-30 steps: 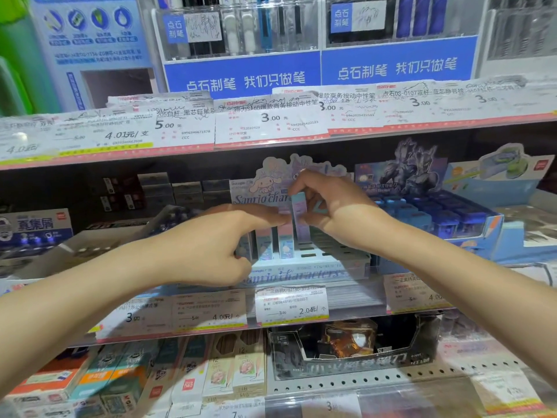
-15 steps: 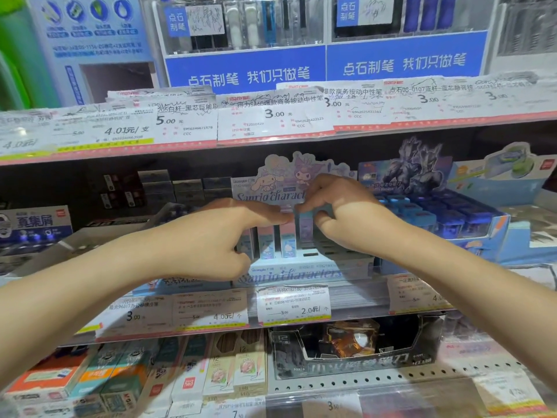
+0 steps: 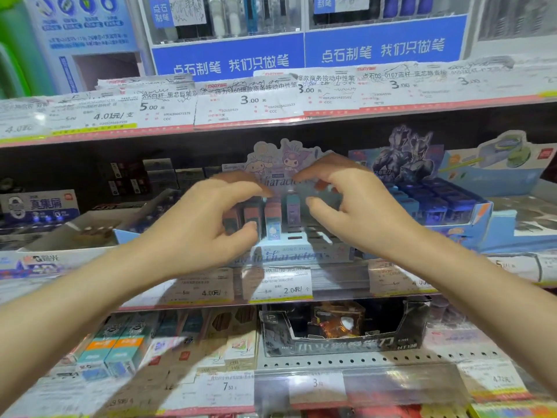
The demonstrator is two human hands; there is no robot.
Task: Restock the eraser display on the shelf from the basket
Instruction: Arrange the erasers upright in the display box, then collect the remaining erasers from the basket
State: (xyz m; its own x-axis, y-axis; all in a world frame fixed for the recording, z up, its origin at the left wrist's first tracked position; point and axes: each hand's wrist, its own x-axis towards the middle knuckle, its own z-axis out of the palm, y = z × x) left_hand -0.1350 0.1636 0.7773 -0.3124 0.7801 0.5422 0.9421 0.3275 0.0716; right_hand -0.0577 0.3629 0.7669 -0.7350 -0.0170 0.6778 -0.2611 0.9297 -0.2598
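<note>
The pastel cartoon-character eraser display box sits on the middle shelf. A row of small erasers stands upright in its slots, with a purple one at the row's right end. My left hand hovers over the left erasers, fingers curved above them and thumb in front, and hides some. To the right of the purple eraser is my right hand, fingers spread and holding nothing. Bare slots show under the right hand. The basket is out of view.
A blue display box of dark blue erasers stands just right of my right hand. The upper shelf edge with price tags hangs close above. Price labels line the shelf front. A black carton sits below.
My right hand has let go of the purple eraser, which now stands in the row, and has opened and drawn back. My left hand's fingers have lifted and spread. The view has moved closer.
</note>
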